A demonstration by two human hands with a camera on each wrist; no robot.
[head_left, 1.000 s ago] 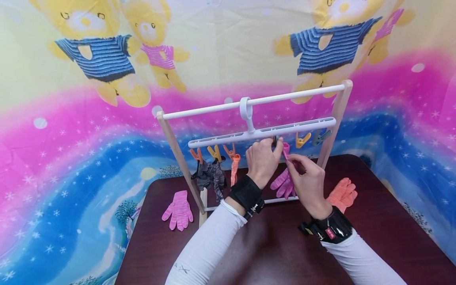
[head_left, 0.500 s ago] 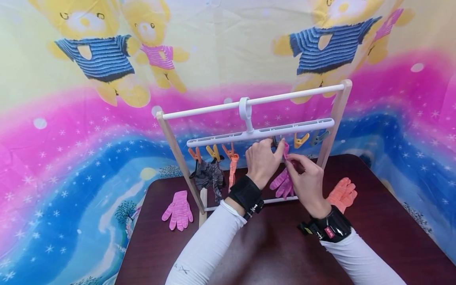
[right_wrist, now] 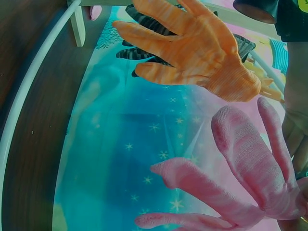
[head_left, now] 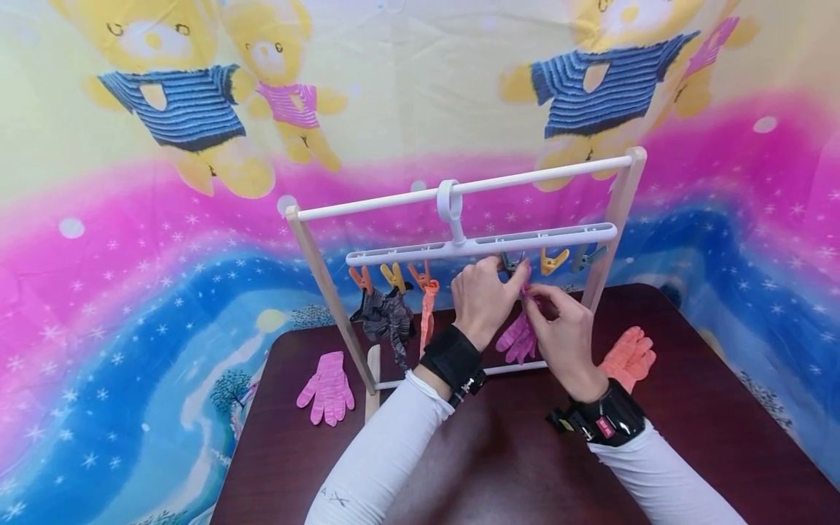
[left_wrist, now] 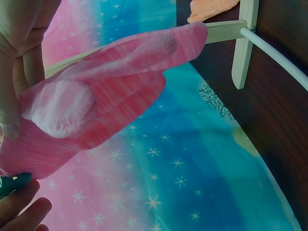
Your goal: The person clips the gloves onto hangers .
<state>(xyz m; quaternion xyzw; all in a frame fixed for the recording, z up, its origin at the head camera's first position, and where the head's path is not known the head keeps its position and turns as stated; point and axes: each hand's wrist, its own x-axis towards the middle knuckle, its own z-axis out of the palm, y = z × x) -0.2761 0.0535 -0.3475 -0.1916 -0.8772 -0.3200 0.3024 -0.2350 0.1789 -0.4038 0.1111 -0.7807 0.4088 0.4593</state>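
Observation:
In the head view my left hand [head_left: 482,295] pinches a dark green clothespin [head_left: 512,262] under the white hanger [head_left: 558,237], right of its hook. My right hand [head_left: 561,328] pinches the cuff of a pink knit glove [head_left: 518,339] just below that clothespin; the glove's fingers dangle down. The left wrist view shows the pink glove [left_wrist: 125,91] close up, with the clothespin [left_wrist: 17,183] at its cuff edge. Whether the clothespin bites the cuff is hidden by my fingers. In the right wrist view the glove's fingers [right_wrist: 250,163] hang free.
Orange and yellow clothespins hold dark grey knitwear [head_left: 380,317] and an orange glove [head_left: 428,313] on the hanger's left half. A yellow clothespin [head_left: 554,260] and a grey-blue one [head_left: 590,257] hang right. On the table lie a pink glove [head_left: 327,390] and an orange glove [head_left: 631,357].
The hanger's right end has dipped slightly and its left end has risen. The pink glove's cuff has shifted behind my left thumb. More of the dark green clothespin shows.

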